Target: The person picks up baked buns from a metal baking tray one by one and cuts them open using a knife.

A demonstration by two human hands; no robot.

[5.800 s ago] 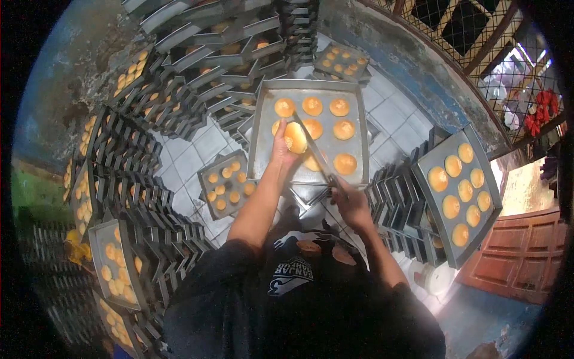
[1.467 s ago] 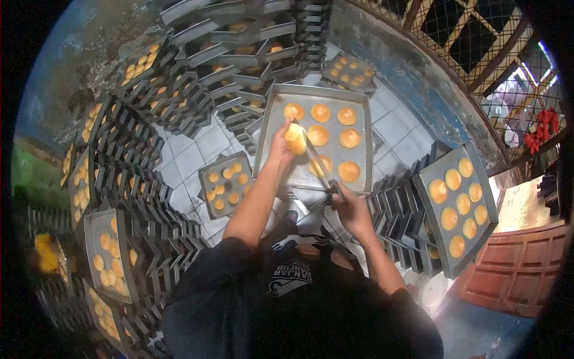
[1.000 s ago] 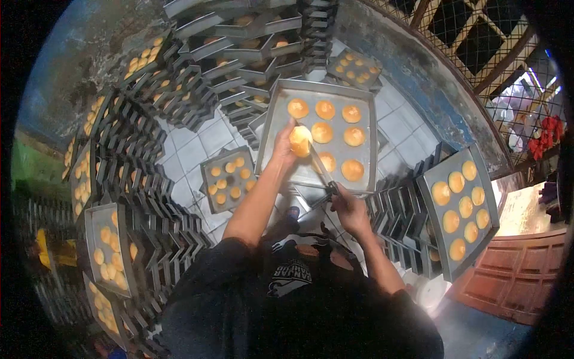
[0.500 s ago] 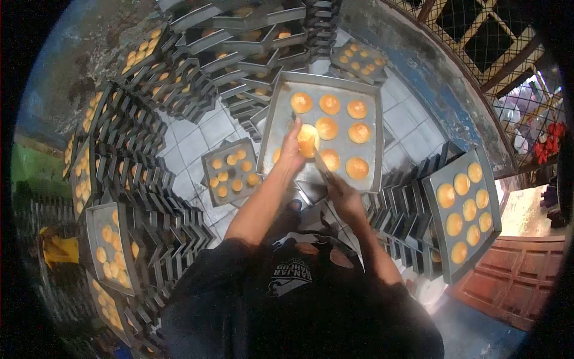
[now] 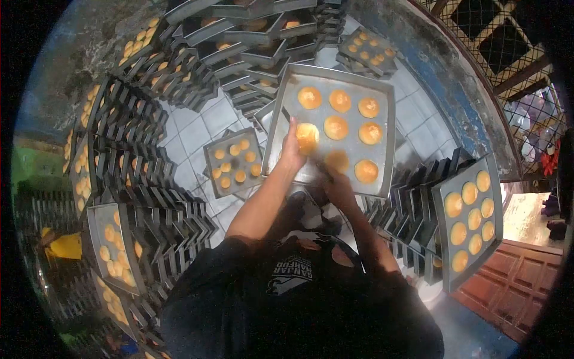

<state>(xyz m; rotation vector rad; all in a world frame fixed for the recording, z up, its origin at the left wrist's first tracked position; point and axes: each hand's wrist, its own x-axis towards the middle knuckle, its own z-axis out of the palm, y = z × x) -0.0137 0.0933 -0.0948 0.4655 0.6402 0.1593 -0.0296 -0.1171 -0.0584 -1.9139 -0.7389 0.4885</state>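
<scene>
A metal baking tray (image 5: 387, 119) lies in front of me, with several round golden buns (image 5: 336, 127) spaced across it. My left hand (image 5: 292, 154) grips one golden bun (image 5: 307, 137) above the tray's left side, its thumb up along the bun's left edge. Low at the tray's front edge is my right hand (image 5: 339, 189), fingers closed round a knife (image 5: 323, 170) that is dark and blurred. The knife lies below and right of the held bun, and its blade is hard to make out. A bun (image 5: 336, 161) beyond the right hand is blurred too.
Tall stacks of crosswise trays (image 5: 173, 221) stand on my left and ahead. Another stack on my right carries a tray of buns (image 5: 472, 215) on top. A smaller-looking tray of buns (image 5: 233, 161) sits lower at the left, above the white tiled floor (image 5: 190, 140).
The knife has moved from against the held bun's right side down toward me with my right hand. My left hand still holds the bun. The whole view has shifted slightly.
</scene>
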